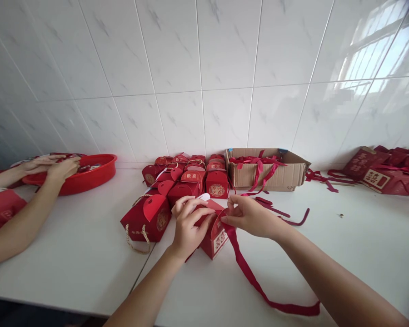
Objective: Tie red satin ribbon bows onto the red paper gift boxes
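Observation:
A small red gift box (pixel 209 243) with a white printed panel stands on the table in front of me. My left hand (pixel 191 223) curves its fingers over the box's top and holds it from the left. On the other side, my right hand (pixel 250 215) pinches a dark red ribbon (pixel 244 268) against the rounded top flap. From there the ribbon trails down across the tabletop toward my right forearm. What lies beneath my left fingers is hidden.
Finished-looking red boxes (pixel 218 183) stand grouped behind, one with rope handles (pixel 148 220) at left. A cardboard box (pixel 266 177) holds ribbons. At left, another person's hands (pixel 59 165) work over a red basin (pixel 98 175). More red boxes (pixel 378 177) lie far right.

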{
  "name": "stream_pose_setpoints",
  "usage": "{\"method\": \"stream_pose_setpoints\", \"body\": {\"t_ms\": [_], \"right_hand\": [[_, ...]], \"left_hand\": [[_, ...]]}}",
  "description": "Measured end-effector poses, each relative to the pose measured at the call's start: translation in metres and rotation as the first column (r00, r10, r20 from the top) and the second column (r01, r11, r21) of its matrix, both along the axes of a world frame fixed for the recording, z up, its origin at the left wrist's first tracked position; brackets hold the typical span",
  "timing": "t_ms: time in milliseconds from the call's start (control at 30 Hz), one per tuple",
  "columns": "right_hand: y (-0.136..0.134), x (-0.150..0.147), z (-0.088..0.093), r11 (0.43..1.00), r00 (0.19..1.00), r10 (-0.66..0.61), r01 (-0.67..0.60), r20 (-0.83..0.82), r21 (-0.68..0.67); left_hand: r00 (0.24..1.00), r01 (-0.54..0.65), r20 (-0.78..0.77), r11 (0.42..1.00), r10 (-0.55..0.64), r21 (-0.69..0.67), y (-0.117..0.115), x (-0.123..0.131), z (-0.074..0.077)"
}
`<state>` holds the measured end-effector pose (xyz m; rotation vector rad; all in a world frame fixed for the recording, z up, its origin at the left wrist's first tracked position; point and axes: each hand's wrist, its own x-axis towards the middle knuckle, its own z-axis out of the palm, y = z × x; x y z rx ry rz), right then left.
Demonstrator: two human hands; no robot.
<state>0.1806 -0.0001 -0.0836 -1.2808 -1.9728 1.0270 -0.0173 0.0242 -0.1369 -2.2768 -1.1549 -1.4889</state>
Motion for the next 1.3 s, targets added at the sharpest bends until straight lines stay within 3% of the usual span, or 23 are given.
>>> {"method": "stream_pose_setpoints", "body": {"t_ms": [167,267,367,533,667,767,833,933,1033,1167,1233,1300], "right_hand": [[0.001,0.004,0.006,0.989,0.981,-0.116,0.099,0.156,0.112],[0.002,0.002,0.008,0.949,0.974,-0.200,0.166,0.106,0.268],[0.003,-0.005,0.005,0.927,0.990,-0.138,0.133,-0.010,0.350],[0.005,-0.012,0.002,0.959,0.993,-0.019,0.050,-0.114,0.278],[-0.001,-0.004,0.015,0.941,0.968,-0.009,0.093,-0.251,0.325],[-0.012,0.008,0.029,0.920,0.936,-0.013,0.149,-0.351,0.362],[-0.022,0.016,0.038,0.899,0.911,-0.018,0.195,-0.411,0.392],[-0.036,0.025,0.048,0.859,0.871,0.007,0.246,-0.490,0.449],[-0.051,0.031,0.052,0.811,0.817,0.073,0.284,-0.572,0.511],[-0.067,0.035,0.056,0.770,0.718,0.100,0.382,-0.689,0.510],[-0.070,0.034,0.058,0.802,0.683,0.095,0.379,-0.725,0.462],[-0.065,0.031,0.057,0.879,0.669,0.086,0.298,-0.738,0.372]], "left_hand": [[0.998,0.002,0.062,0.994,-0.009,0.113,-0.003,0.001,0.005],[0.995,0.001,0.095,0.986,-0.017,0.167,-0.005,0.001,0.007],[0.993,0.000,0.120,0.983,-0.022,0.183,-0.006,0.000,0.006],[0.994,-0.009,0.112,0.985,-0.010,0.174,-0.005,-0.002,0.004],[0.988,-0.047,0.147,0.997,0.038,0.056,-0.002,-0.003,0.003],[0.967,-0.031,0.246,0.990,0.064,-0.134,0.003,-0.003,0.001],[0.941,0.061,0.333,0.946,0.052,-0.319,0.005,-0.003,-0.001],[0.878,0.273,0.477,0.797,0.022,-0.539,0.009,-0.002,-0.002],[0.813,0.414,0.582,0.689,0.014,-0.595,0.011,0.000,-0.001],[0.758,0.449,0.648,0.657,0.080,-0.606,0.010,0.003,0.001],[0.739,0.461,0.665,0.641,0.105,-0.614,0.009,0.005,0.002],[0.732,0.473,0.670,0.614,0.125,-0.632,0.007,0.006,0.002]]}}
